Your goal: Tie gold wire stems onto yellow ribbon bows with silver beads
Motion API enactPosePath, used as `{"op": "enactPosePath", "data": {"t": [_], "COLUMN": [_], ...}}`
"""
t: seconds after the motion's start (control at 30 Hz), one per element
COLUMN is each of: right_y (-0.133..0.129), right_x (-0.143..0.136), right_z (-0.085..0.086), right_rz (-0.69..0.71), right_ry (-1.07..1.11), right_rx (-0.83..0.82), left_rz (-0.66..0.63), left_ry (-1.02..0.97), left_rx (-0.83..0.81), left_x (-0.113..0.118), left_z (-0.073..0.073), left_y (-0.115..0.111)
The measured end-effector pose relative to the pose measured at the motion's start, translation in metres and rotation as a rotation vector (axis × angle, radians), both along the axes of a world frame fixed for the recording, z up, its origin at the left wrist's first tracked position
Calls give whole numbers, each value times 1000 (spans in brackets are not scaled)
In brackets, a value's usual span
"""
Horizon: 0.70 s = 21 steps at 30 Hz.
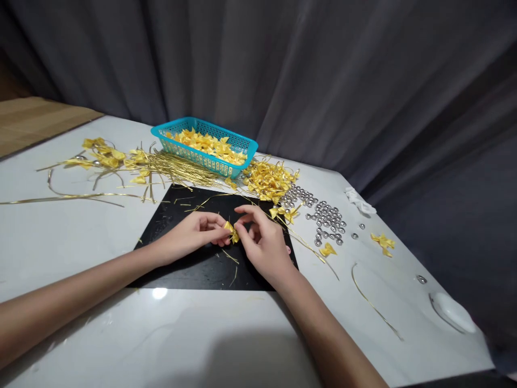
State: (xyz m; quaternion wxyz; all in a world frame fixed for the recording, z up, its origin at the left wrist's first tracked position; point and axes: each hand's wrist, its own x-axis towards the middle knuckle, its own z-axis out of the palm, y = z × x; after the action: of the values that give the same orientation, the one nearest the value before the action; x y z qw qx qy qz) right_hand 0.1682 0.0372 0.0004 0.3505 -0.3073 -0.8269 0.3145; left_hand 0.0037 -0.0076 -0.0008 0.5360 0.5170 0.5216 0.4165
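Note:
Over the black mat point(173, 275), a small yellow ribbon bow point(231, 231) is pinched between my two hands. My left hand point(202, 230) grips the bow's left side with thumb and fingers. At its right side, the thumb and fingertips of my right hand point(260, 234) close on the bow; any wire or bead between them is too small to make out. Short gold wire clippings point(229, 257) lie on the mat around my hands. A long gold wire point(307, 245) runs across the mat's right edge, next to a loose yellow bow point(327, 250).
A teal basket point(202, 160) of yellow bows stands at the back. Gold wires point(177, 168) lie before it, with wired bows point(107, 155) to the left. To the right are a bow pile point(269, 180), silver beads point(329, 218), white ribbon pieces point(359, 201) and a white rounded object point(452, 312).

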Motion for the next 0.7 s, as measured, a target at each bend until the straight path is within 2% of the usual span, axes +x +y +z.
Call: {"op": "enactPosePath", "data": {"t": [0.27, 0.47, 0.7], "right_y": [1, 0, 1], "right_x": [-1, -1, 0], "right_z": [-1, 0, 1], "right_rz": [46, 38, 78], "right_ry": [-67, -33, -73], "right_rx": [41, -44, -31], "left_rz": [-7, -5, -9], "left_ry": [-10, -13, -10], "left_rx": [10, 2, 25], "left_x": [-2, -2, -2], "left_z": [-4, -4, -4], "left_y": [1, 0, -1]}}
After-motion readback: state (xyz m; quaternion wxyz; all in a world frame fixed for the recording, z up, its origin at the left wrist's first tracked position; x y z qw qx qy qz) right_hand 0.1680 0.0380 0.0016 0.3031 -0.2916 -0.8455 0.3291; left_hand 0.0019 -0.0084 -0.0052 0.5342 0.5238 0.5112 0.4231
